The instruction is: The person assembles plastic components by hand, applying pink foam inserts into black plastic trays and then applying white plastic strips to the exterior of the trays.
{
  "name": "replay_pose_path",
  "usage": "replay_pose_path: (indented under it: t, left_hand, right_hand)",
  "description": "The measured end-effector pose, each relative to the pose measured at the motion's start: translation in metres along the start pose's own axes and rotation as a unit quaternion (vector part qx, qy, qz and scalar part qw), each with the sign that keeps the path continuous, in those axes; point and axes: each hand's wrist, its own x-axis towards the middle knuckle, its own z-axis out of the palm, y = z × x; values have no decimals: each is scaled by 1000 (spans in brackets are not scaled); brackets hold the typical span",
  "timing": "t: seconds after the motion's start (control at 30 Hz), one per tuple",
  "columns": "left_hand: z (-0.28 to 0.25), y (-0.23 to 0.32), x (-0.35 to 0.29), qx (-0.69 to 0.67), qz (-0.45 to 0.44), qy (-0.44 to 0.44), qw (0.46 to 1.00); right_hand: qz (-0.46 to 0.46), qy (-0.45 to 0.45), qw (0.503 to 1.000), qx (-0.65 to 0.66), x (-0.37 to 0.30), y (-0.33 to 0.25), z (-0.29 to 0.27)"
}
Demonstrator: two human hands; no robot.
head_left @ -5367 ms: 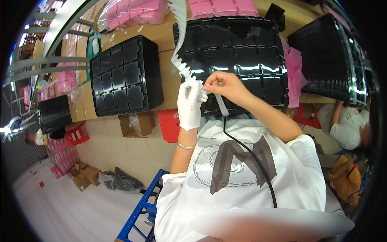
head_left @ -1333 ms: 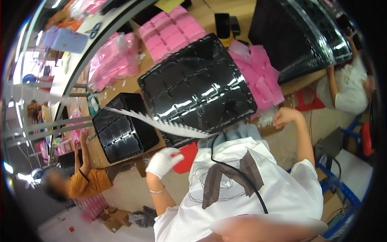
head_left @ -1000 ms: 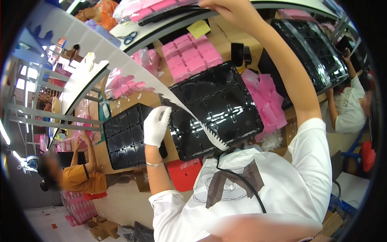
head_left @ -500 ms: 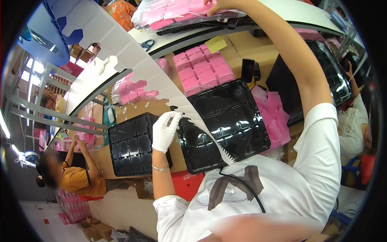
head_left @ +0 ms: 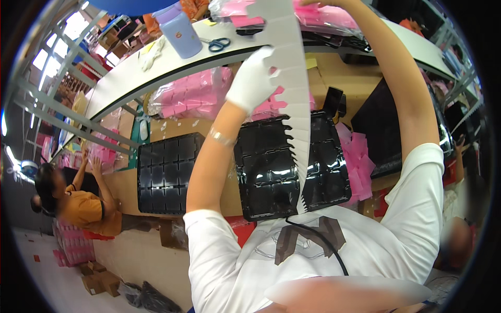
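My left hand (head_left: 253, 83), in a white glove, is raised in front of the shelf edge, beyond the black compartment tray (head_left: 261, 180). A long whitish strip with a notched edge (head_left: 293, 68) runs down the view and covers its fingertips, so its grip is hidden. My bare right hand (head_left: 326, 2) reaches to the pink pieces in clear plastic (head_left: 331, 20) on the white shelf. The top of the picture cuts off most of that hand, and I cannot make out its grip. Pink pieces (head_left: 271, 107) also lie behind the tray, partly covered by the strip.
Another black tray (head_left: 169, 175) lies to the left. On the white shelf stand a blue bottle (head_left: 178, 32) and scissors (head_left: 216, 44). Bagged pink pieces (head_left: 190, 94) lie below. Loose pink sheets (head_left: 357, 161) are right of the tray. A co-worker (head_left: 86, 208) in orange sits at left.
My left hand has moved from the tray's left edge forward toward the shelf. The view has shifted, bringing the blue bottle into sight, and the whitish strip now hangs more upright. My right arm stays stretched forward.
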Motion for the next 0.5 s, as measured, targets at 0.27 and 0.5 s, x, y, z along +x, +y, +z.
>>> replay_pose_path:
  t: [0.27, 0.5]
  left_hand:
    - [31, -6, 95, 113, 14, 112, 987]
    - [26, 4, 94, 41, -106, 325, 939]
  right_hand:
    - [70, 16, 997, 38, -5, -14, -7]
    - [154, 68, 973, 155, -6, -8, 10]
